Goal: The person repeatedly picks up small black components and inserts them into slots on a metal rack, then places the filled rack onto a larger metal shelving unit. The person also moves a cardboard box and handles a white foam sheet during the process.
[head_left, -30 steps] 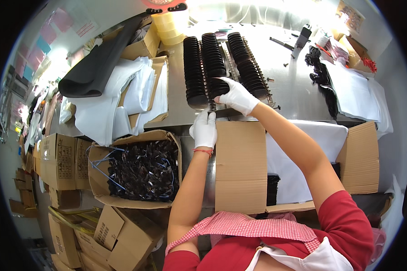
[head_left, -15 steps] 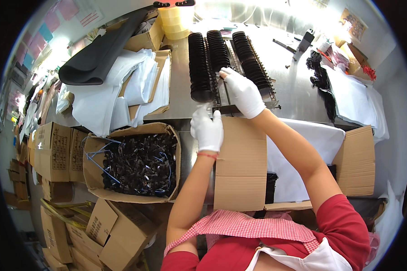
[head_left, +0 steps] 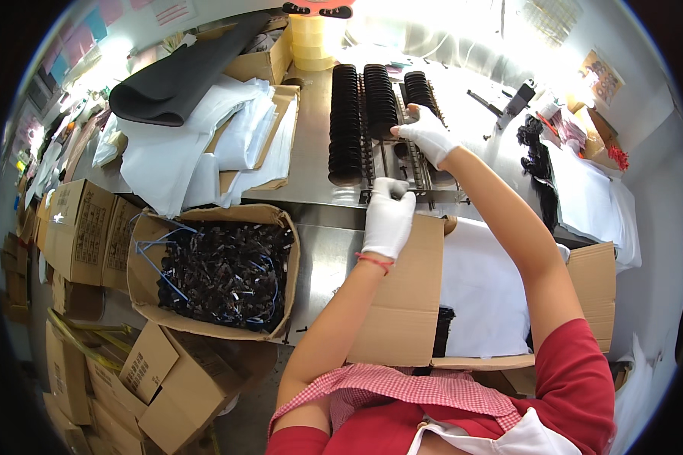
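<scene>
The right hand is gaping by the upper-centre discs, seemingly light, stiff, best pinched by their rims. The left hand is hanging curled; holding what, I can't tell.

The 1 view comes from the left of 2 fisheye cameras worn side by side on the person's head. It looks down and forward, upright and unmirrored, over the checked apron at the lower edge, past the left forearm and right forearm to the left hand and right hand near the middle. The apron sits closest to the lens; the metal counter runs away behind the hands. The wide field reaches the cartons at lower left and the pale wall at right, bending straight edges toward its dark, rounded rim.
</scene>
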Demonstrator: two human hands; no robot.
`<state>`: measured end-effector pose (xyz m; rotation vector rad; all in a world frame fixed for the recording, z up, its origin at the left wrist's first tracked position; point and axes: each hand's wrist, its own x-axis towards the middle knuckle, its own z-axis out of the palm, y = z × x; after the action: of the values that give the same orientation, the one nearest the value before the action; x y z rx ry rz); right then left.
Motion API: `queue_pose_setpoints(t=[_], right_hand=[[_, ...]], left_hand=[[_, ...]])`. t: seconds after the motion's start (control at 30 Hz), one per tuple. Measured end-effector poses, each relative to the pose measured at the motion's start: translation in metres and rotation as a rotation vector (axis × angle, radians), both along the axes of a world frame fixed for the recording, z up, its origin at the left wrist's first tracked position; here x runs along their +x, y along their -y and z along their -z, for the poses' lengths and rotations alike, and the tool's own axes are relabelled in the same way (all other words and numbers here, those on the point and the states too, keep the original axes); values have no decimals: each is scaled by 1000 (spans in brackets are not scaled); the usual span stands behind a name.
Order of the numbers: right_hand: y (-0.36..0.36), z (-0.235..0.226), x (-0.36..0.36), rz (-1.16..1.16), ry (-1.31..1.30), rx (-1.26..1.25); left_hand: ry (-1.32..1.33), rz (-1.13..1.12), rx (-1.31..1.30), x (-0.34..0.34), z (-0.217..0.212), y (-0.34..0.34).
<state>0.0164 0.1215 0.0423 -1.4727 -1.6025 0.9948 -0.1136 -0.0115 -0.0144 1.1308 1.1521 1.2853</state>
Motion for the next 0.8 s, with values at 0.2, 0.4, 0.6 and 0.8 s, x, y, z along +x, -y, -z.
queue_pose_setpoints(t=[0.2,0.4,0.6,0.8], right_hand=[[-39,35,-14,-259,-311,-177],[-1,49,-56,-70,294,410],[-16,35,-46,-315,760,944],[48,-26,-34,-197,322,347]], left_hand=[[-863,36,156,10,7,-5],[-964,-26,191,14,11,-5],[-879,-14,281,14,18,-7],[815,66,-225,5,-17,-12]])
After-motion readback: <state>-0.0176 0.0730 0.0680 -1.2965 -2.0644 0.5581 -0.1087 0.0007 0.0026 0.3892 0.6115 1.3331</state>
